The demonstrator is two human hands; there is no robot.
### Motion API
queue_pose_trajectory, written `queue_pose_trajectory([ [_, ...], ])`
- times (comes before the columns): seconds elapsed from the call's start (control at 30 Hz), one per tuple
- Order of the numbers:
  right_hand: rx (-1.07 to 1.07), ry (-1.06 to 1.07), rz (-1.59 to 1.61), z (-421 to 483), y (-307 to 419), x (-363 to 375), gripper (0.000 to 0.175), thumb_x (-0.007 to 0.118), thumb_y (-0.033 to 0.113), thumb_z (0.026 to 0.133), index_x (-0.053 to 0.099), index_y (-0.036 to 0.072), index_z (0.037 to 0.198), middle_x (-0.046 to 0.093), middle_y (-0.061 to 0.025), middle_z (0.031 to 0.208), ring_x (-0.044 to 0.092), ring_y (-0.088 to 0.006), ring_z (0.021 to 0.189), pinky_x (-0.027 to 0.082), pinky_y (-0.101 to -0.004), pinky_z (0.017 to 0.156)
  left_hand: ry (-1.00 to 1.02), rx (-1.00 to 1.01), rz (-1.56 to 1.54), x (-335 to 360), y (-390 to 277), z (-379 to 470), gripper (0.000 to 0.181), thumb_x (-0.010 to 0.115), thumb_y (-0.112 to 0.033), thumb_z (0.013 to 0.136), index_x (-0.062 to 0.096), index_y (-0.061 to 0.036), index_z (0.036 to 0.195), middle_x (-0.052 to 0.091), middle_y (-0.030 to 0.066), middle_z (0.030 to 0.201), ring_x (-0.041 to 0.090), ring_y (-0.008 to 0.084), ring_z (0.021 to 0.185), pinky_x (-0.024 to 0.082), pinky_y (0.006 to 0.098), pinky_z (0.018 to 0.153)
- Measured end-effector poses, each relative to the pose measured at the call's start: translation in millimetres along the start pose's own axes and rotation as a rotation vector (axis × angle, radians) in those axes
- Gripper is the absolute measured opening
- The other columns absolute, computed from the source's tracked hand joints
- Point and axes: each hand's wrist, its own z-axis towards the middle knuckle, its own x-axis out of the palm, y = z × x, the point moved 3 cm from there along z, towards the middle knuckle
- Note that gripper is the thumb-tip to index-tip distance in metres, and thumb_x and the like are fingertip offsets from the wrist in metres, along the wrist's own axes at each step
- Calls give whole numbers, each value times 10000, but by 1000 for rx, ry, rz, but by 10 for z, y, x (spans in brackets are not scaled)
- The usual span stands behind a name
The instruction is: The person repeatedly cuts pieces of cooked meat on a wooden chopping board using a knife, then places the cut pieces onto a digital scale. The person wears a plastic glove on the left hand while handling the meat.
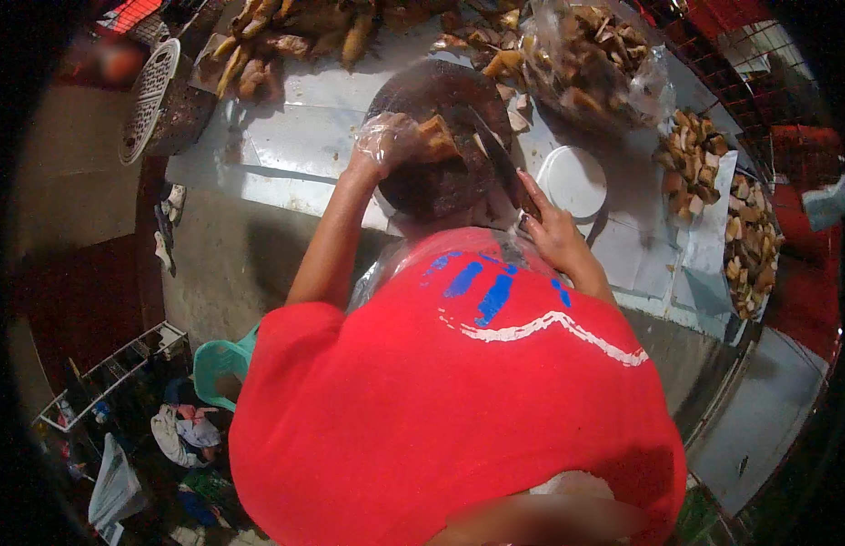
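My left hand, in a clear plastic glove, holds a chunk of browned meat over a round dark chopping block. My right hand, which looks bare, is closed around the handle of a large knife. The blade points up and left over the right part of the block, apart from the chunk. A small pale piece lies by the blade. Right of the block is a round white lid or container, close to my right hand.
Larger browned meat pieces lie at the back left of the white tiled counter. A clear plastic bag of cut pieces is at the back right, with more piles at the far right. A perforated plastic basket stands at the left edge.
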Motion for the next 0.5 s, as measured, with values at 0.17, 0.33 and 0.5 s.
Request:
queue_pose_trajectory([
  [0.17,-6,51,-125,18,131,-12,736,518,84,831,228,323,1464,615,-304,961,596,-484,869,468,-529,760,107,-288,-350,255,159,-34,318,679,-336,781,648,-78,963,616,151,1047,562,351,1009,462,428,857],
  [0.33,-9,145,-296,112,312,39,744,519,95,830,217,347,1461,619,-289,840,614,-459,774,473,-533,719,-140,-140,-247,295,57,-249,355,718,-286,757,623,-83,1032,585,159,1063,535,353,1027,435,415,902],
  [0.5,-25,197,-362,188,453,93,730,506,121,849,196,362,1464,620,-277,801,617,-451,741,474,-539,707,-372,-210,-312,209,-103,-408,385,706,-226,766,591,-77,1103,590,159,1064,540,368,1016,418,434,920],
])
